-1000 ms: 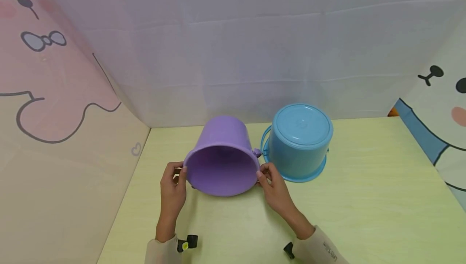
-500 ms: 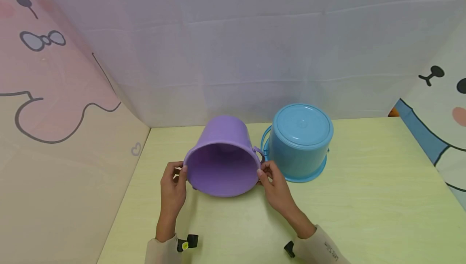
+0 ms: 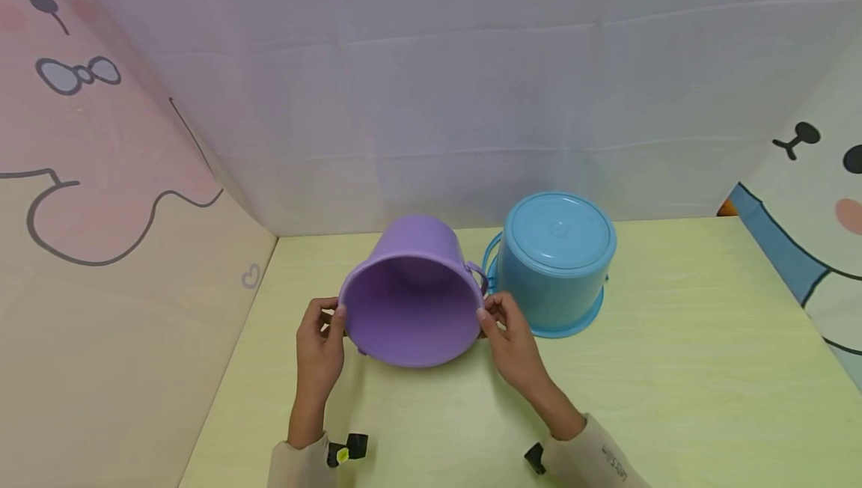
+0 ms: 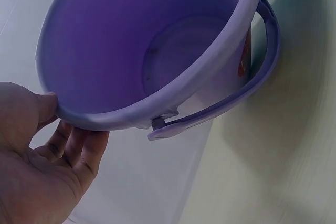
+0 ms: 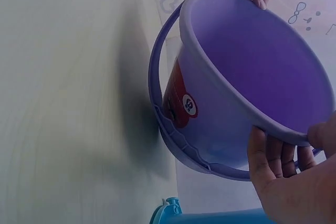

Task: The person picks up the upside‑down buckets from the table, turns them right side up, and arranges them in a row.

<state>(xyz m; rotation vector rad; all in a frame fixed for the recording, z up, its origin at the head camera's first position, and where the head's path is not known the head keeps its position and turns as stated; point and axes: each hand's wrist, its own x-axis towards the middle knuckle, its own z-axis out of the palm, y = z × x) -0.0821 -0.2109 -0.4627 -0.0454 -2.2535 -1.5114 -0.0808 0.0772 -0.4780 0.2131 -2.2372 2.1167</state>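
Observation:
A purple bucket (image 3: 414, 308) is tilted on its side, its mouth facing me and its base toward the back wall. My left hand (image 3: 319, 353) pinches the left of the rim, thumb on the inside edge and fingers behind, as the left wrist view shows. On the opposite side my right hand (image 3: 515, 346) grips the rim the same way. The bucket's handle (image 4: 231, 100) hangs loose below it, and a red sticker (image 5: 181, 98) marks its outer wall. Nothing shows inside the purple bucket.
Just right of the purple bucket, a light blue bucket (image 3: 559, 263) stands upside down on the pale yellow table (image 3: 687, 353), its handle (image 3: 490, 252) on the left side. A white cloth wall (image 3: 431, 99) rises behind, with printed panels at both sides.
The purple bucket's mouth has tipped slightly more toward me, showing more of the inside. Its right handle end has shifted outward, and my right hand has moved up a little with the rim.

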